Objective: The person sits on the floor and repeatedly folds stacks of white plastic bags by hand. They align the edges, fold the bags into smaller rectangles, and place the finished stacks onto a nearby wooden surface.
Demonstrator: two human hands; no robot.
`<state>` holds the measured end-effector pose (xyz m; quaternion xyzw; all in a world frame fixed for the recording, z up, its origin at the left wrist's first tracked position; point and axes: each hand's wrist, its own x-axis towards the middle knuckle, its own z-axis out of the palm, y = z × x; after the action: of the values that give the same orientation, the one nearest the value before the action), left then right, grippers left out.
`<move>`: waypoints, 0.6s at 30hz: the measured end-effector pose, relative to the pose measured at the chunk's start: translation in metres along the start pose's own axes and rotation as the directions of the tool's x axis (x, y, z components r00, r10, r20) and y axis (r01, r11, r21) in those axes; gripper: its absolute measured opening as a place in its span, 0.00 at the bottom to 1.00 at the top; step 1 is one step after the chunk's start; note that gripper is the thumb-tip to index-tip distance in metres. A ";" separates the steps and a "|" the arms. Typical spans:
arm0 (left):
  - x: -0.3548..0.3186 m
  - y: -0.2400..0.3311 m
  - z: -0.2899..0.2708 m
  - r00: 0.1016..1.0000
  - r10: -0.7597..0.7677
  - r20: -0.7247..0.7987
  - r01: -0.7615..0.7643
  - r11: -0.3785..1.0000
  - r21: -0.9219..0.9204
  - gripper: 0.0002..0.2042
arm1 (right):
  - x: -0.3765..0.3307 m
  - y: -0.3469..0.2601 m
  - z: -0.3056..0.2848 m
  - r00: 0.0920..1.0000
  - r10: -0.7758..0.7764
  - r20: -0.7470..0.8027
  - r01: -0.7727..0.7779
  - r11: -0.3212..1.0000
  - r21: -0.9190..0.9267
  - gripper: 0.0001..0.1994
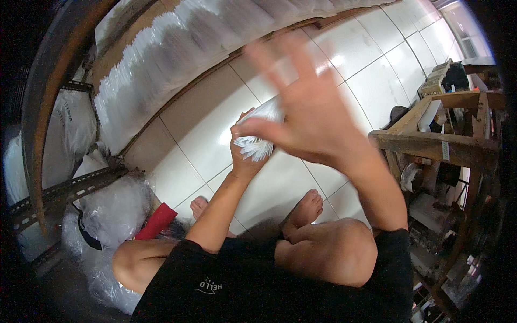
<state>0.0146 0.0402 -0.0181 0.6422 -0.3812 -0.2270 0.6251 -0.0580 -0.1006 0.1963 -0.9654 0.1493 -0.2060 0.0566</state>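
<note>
A pale tiled floor (pixel 215 124) fills the middle of the view. Along its far edge runs a long overlapping row of white plastic sheets (pixel 177 48), laid on brown cardboard. At the right stands a rough wooden frame (pixel 431 141) with machine parts under it. At the left, a slotted metal shelf bracket (pixel 59 191) crosses above bulging clear plastic sacks (pixel 116 207), and a red object (pixel 156 222) lies beside them near the person's knee. The person sits with bare feet (pixel 304 210) on the tiles.

The right hand (pixel 309 116) is raised and spread wide, fingers apart, gripping nothing; it is blurred, so whether its thumb touches the bundle is hard to say. The left hand (pixel 245 159) is closed around a bundle of thin white strips (pixel 261 132), probably folded plastic bags, held upright in front of the body, just behind the right palm.
</note>
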 end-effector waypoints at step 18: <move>0.007 0.019 0.005 0.999 -0.013 -0.029 0.021 0.953 0.301 0.19 | -0.194 -0.007 0.108 0.715 0.699 0.021 -0.535 0.528 0.660 0.33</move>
<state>0.0112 0.0330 0.0008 0.7363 -0.3974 -0.1630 0.5228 -0.1797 -0.0285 0.0254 -0.7377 0.4124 -0.3272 0.4228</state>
